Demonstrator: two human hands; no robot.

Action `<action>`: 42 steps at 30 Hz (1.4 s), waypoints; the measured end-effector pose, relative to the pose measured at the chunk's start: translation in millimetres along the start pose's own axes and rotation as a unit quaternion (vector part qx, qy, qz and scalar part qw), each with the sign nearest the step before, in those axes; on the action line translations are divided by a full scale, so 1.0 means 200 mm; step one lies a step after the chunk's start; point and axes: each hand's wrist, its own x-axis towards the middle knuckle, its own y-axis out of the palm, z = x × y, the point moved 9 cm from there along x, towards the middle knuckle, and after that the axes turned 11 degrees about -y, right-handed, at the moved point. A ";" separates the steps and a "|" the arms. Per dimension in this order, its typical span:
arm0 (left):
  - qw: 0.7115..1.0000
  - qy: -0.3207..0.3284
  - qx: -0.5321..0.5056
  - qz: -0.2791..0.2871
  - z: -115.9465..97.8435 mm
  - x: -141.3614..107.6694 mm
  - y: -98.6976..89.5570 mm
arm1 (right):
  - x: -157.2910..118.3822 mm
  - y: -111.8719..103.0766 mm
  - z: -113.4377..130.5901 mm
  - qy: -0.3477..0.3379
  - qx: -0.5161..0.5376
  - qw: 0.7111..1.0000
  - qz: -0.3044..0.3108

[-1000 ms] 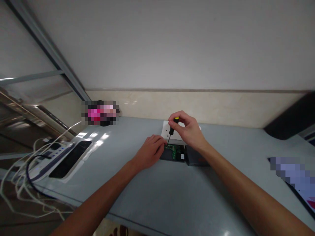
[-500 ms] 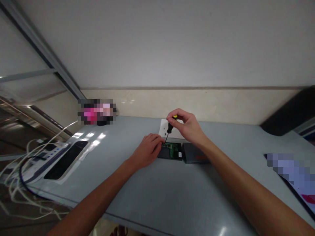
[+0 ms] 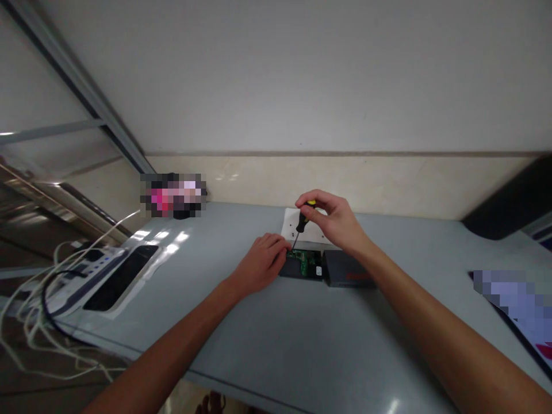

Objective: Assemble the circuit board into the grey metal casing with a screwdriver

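A black screwdriver (image 3: 302,223) with a yellow end is pinched in the fingers of my right hand (image 3: 334,218). It tilts slightly, and its shaft points down to the upper left part of a flat black device with a bare green circuit board (image 3: 305,262). My left hand (image 3: 263,261) grips that device at its left end, fingertips close to the screwdriver's tip. Whether the tip sits in a screw is too small to tell. Just right of the device lies a dark grey box (image 3: 347,270), partly behind my right forearm. Behind them is a white sheet (image 3: 291,221) with several small dark bits on it.
On the left of the grey table (image 3: 276,339) lie a black phone-like slab (image 3: 123,276) and a power strip (image 3: 92,267) with tangled white cables (image 3: 26,322). A blurred-out item (image 3: 176,195) stands at the back left. A dark-edged screen or sheet (image 3: 517,305) lies at right.
The view has shifted slightly, moving everything a little to the right. Both hands keep their places at the device, with the screwdriver still pointing at the circuit board.
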 end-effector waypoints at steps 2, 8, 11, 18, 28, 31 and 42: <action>1.000 -0.002 0.002 0.001 0.00 0.00 0.00 | 0.00 0.01 0.01 0.001 0.016 1.000 0.016; 1.000 -0.007 0.000 -0.001 -0.01 0.00 -0.01 | -0.02 0.04 0.02 0.002 0.006 1.000 0.014; 1.000 -0.005 0.000 -0.001 0.00 0.00 -0.01 | -0.01 0.03 0.05 -0.025 -0.044 0.999 0.008; 1.000 -0.005 -0.002 -0.002 0.00 0.00 0.00 | 0.00 0.05 0.06 -0.007 0.002 0.999 0.046; 1.000 -0.012 0.000 0.002 0.00 0.00 0.00 | 0.01 0.07 0.10 -0.033 -0.049 0.997 0.056; 1.000 -0.010 -0.004 -0.002 0.00 0.00 -0.01 | 0.00 0.07 0.08 -0.022 -0.042 0.997 0.061; 1.000 0.001 -0.004 -0.006 0.01 0.01 0.01 | 0.00 0.01 0.05 -0.020 -0.065 0.997 0.032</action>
